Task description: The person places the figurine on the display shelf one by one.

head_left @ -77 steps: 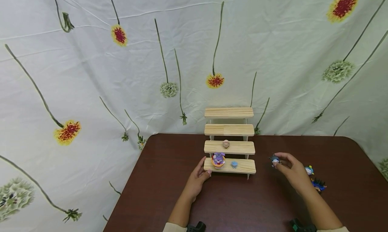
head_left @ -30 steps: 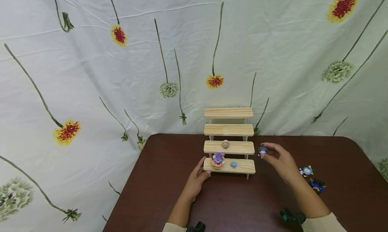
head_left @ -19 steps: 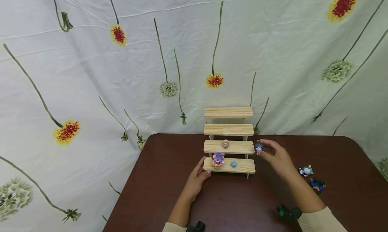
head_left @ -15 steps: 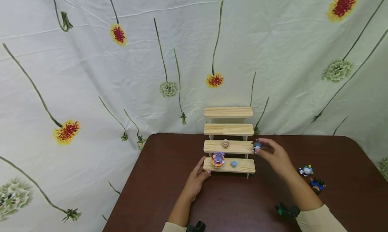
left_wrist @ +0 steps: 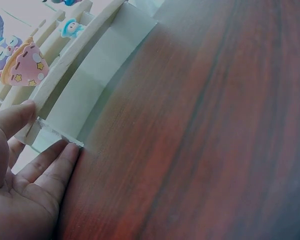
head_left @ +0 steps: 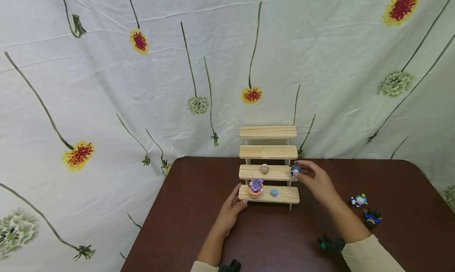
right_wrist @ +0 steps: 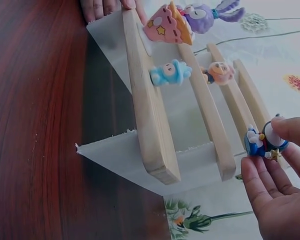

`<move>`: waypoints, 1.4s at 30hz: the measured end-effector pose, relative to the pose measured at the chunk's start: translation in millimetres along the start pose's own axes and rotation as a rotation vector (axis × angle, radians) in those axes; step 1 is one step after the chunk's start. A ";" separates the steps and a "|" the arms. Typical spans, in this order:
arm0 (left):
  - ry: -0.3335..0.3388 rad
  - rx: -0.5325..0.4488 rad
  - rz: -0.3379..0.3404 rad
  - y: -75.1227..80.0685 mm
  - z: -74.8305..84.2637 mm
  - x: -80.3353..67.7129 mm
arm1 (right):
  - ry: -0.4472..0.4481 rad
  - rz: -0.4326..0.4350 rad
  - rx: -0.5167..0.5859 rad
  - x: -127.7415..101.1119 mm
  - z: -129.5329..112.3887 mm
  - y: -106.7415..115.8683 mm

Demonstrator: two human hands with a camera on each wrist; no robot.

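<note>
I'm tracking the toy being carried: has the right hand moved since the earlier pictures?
Yes. The right hand, pinching a small blue figure, has travelled leftward across the table to the right end of the wooden stand's second step.

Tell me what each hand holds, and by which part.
The right hand pinches a blue figure by its round body. The left hand holds nothing; its fingers rest against the stand's bottom-left corner.

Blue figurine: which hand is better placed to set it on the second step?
Right. The right hand already pinches the blue figurine at the second step; the left hand steadies the stand's bottom corner.
</note>
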State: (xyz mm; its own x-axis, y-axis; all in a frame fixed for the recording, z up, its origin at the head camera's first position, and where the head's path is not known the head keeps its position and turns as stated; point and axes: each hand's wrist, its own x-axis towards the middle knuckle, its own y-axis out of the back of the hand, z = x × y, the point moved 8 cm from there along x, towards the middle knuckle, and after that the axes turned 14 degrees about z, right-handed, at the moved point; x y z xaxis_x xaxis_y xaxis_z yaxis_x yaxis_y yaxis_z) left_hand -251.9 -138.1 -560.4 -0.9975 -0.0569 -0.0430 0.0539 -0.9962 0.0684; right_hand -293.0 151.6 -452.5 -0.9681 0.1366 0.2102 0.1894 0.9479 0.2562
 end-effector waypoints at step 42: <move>0.031 -0.009 0.011 -0.4 -2.6 0.6 | 0.000 -0.032 -0.131 11.3 -1.5 -38.1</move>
State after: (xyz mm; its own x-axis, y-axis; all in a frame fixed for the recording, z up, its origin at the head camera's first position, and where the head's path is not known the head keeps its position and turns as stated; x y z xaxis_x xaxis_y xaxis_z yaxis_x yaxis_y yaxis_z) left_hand -252.4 -137.9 -563.0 -0.9949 -0.0693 -0.0737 0.0650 -0.9961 0.0599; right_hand -310.9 116.7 -458.5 -0.9739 0.1066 0.2002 0.1781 0.9060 0.3839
